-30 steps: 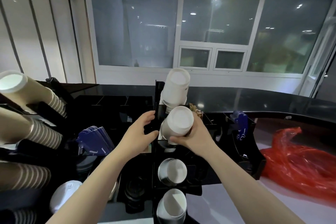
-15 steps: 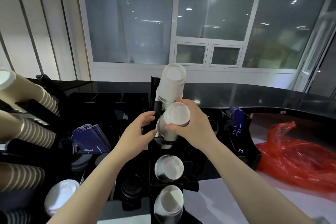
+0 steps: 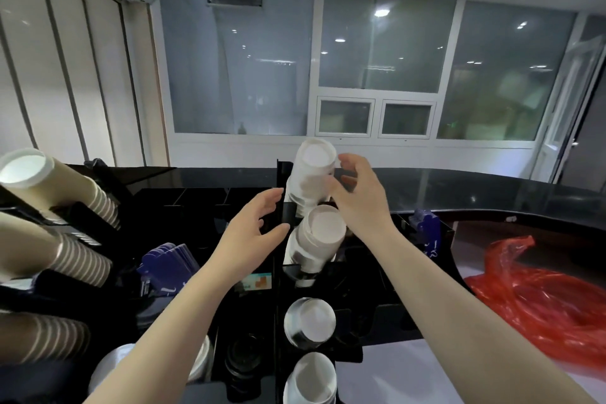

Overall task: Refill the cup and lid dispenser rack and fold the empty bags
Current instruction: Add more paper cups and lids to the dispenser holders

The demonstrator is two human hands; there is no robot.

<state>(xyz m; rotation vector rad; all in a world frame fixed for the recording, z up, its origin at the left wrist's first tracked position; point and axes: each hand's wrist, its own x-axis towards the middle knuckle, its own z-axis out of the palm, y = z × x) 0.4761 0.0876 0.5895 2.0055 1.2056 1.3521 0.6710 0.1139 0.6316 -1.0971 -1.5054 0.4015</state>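
Cups fill the black dispenser rack [image 3: 282,259] that we face at the centre of the view, standing on the dark desk [image 3: 492,193]. Four white cup stacks poke out of its column. The top stack [image 3: 311,174] sits at 12 o'clock from the rack's middle, tilted up toward us. The second stack [image 3: 319,239] lies just below it, the third stack [image 3: 310,321] lower again, and the bottom stack [image 3: 313,377] at 6 o'clock near the frame edge.

Our right hand [image 3: 357,197] is at about 1 o'clock from the second stack, fingers loosely spread and curved. Its fingertips lie just beside the rim of the top stack; we cannot tell whether they touch it. Our left hand [image 3: 252,233] is at 9 o'clock from the second stack, open, its fingers beside the rack's upright edge and gripping nothing. Our two hands are apart, one on each side of the column.

At 9 o'clock, well left of the rack, brown ribbed cup stacks [image 3: 65,239] lie on their sides in another holder. Blue card sleeves [image 3: 167,262] stand between them and the rack. At 4 o'clock, a crumpled red plastic bag [image 3: 541,298] rests on the desk, well apart from both hands.
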